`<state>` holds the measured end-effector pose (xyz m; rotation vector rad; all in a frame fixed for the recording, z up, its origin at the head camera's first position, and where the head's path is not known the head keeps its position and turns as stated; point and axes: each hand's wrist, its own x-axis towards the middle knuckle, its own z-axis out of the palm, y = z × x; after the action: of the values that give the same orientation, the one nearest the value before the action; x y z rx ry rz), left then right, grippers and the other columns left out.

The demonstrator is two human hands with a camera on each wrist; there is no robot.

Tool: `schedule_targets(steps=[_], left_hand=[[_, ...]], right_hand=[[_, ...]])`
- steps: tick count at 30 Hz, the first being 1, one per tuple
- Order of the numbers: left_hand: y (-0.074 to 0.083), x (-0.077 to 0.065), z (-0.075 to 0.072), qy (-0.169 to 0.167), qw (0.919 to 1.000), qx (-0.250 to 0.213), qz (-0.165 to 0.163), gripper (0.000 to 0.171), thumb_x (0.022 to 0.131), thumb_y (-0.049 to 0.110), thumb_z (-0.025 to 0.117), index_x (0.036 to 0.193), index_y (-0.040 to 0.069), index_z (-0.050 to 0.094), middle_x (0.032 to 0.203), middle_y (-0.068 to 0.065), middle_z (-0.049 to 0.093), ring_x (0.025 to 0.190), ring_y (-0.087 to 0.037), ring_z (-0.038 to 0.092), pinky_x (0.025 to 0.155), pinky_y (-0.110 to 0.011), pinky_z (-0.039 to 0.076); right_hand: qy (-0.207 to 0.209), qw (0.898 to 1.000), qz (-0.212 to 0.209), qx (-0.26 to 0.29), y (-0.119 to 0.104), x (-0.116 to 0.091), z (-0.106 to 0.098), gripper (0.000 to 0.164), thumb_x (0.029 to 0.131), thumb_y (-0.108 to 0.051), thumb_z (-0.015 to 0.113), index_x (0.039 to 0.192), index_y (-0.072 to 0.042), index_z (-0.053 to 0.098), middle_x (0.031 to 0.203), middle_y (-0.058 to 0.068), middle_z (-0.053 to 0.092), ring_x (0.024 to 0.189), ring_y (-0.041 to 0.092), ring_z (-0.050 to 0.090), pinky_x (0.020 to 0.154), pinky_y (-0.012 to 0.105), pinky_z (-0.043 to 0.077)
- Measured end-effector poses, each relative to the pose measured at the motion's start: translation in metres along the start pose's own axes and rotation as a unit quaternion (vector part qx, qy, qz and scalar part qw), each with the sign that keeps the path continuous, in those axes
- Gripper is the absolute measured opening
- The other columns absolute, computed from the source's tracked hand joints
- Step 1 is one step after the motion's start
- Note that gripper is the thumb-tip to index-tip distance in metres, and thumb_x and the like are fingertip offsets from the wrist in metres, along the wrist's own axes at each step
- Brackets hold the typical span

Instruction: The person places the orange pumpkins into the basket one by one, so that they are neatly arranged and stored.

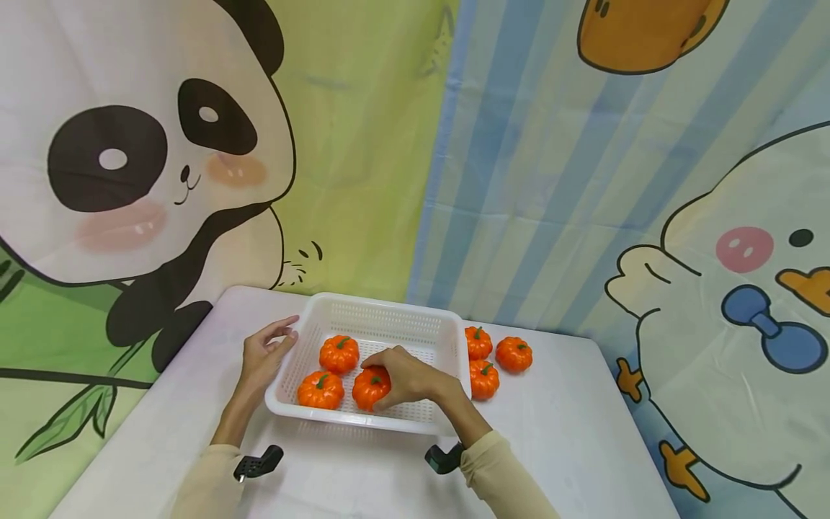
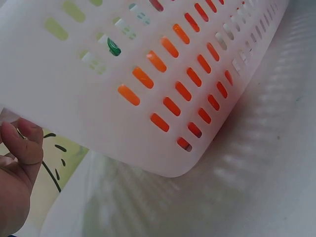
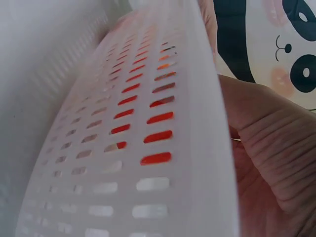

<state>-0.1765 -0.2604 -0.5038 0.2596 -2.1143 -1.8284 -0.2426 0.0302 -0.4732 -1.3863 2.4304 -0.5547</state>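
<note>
Here, your right hand (image 1: 410, 375) curls round an orange pumpkin (image 1: 367, 390) inside a white slotted basket (image 1: 389, 316), thumb on the near side and fingers over the far side, spread about as wide as the pumpkin. The pumpkin sits toward the front of the basket, near the middle. Only the head view shows this grip; the right wrist view has the basket's wall in the way — just orange through its slots, and your hand beyond the rim. The left wrist view adds orange and a bit of green behind another wall.

The pumpkin's green stem points up; its body is squat and round, with no clear long axis from above. Your left hand (image 1: 261, 357) is at the basket's left rim, fingers loosely extended, thumb apart; whether it presses there you cannot tell.

Left of the held pumpkin lie two more pumpkins (image 1: 320, 391). Outside, right of the basket, three others (image 1: 514, 355) rest on the white table (image 1: 564, 432) — two partly hidden by its rim.
</note>
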Motion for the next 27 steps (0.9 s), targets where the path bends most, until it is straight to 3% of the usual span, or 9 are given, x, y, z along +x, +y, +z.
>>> schedule_targets(steps=[8, 14, 19, 27], left_hand=[[0.001, -0.001, 0.0, -0.001, 1.0, -0.006, 0.003, 0.044, 0.096, 0.013, 0.068, 0.137, -0.001, 0.059, 0.113, -0.016, 0.06, 0.069, -0.011, 0.063, 0.065, -0.018, 0.056], [0.002, -0.001, 0.001, 0.002, 1.0, 0.002, 0.004, 0.044, 0.096, 0.013, 0.067, 0.137, -0.001, 0.059, 0.114, -0.018, 0.06, 0.068, -0.009, 0.063, 0.065, -0.017, 0.055], [0.004, -0.003, 0.002, 0.004, 0.9999, 0.006, 0.007, 0.043, 0.096, 0.011, 0.067, 0.137, -0.001, 0.06, 0.114, -0.02, 0.06, 0.067, -0.008, 0.062, 0.064, -0.017, 0.054], [0.001, -0.002, 0.001, 0.007, 1.0, -0.003, 0.002, 0.042, 0.096, 0.011, 0.067, 0.136, 0.0, 0.061, 0.109, -0.012, 0.061, 0.065, -0.008, 0.061, 0.063, -0.017, 0.054]], right_hand=[[-0.018, 0.999, -0.024, -0.011, -0.003, 0.007, 0.007, 0.066, 0.077, -0.033, 0.087, 0.134, -0.009, 0.063, 0.129, -0.004, 0.068, 0.114, 0.007, 0.058, 0.108, 0.029, 0.043], [-0.02, 0.999, -0.04, -0.017, -0.003, 0.01, 0.013, 0.064, 0.078, -0.031, 0.087, 0.133, -0.008, 0.063, 0.127, -0.002, 0.069, 0.112, 0.007, 0.06, 0.105, 0.024, 0.046], [-0.024, 0.999, -0.037, -0.004, -0.001, 0.011, 0.019, 0.064, 0.078, -0.031, 0.087, 0.133, -0.008, 0.063, 0.127, -0.001, 0.069, 0.112, 0.007, 0.06, 0.104, 0.021, 0.048], [-0.018, 0.999, -0.025, -0.013, 0.002, 0.009, 0.021, 0.067, 0.076, -0.033, 0.088, 0.133, -0.011, 0.062, 0.131, -0.002, 0.067, 0.115, 0.009, 0.058, 0.108, 0.028, 0.045]])
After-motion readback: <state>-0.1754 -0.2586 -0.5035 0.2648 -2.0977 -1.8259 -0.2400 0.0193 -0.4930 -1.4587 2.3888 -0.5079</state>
